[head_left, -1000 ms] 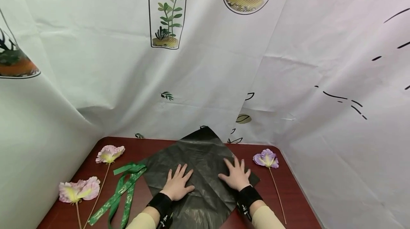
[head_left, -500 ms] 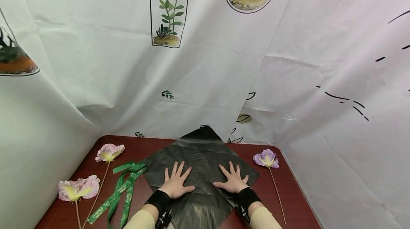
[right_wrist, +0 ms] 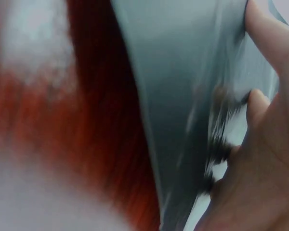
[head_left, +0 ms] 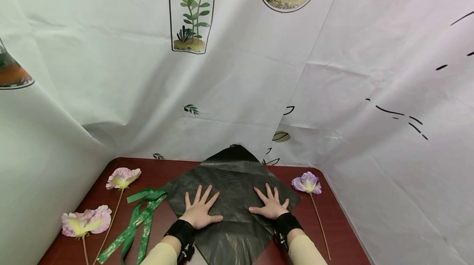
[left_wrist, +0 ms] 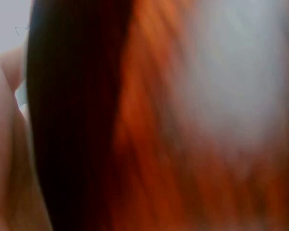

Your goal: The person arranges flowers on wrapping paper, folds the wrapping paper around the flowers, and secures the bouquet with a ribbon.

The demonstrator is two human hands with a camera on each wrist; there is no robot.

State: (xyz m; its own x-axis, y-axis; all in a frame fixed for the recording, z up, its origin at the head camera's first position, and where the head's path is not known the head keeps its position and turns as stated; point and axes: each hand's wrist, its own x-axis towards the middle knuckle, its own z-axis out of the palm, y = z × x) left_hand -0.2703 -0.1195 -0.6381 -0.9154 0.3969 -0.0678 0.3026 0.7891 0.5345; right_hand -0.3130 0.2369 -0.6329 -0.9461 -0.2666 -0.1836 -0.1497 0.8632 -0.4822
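A black sheet of wrapping paper [head_left: 233,178] lies cornerwise on the dark red table, its far corner reaching the curtain. My left hand [head_left: 200,211] rests flat on the sheet's left half, fingers spread. On the right half my right hand [head_left: 271,206] lies the same way, its thumb pointing inward. Neither hand grips anything. In the right wrist view the right hand [right_wrist: 265,159] has its fingertips against the sheet [right_wrist: 173,96]. The left wrist view is blurred, with part of the left hand [left_wrist: 5,144] at its left edge.
A bundle of green patterned ribbon [head_left: 135,224] lies left of the sheet. Further left are two pink artificial flowers, one nearer [head_left: 87,221] and one farther back [head_left: 123,177]. A purple flower [head_left: 307,183] lies on the right. A white printed curtain [head_left: 237,84] encloses the table [head_left: 163,166].
My right hand has slid inward and its fingers have turned leftward on the sheet. The left hand has shifted slightly left and forward. Sheet, ribbon and flowers stay in place on the table.
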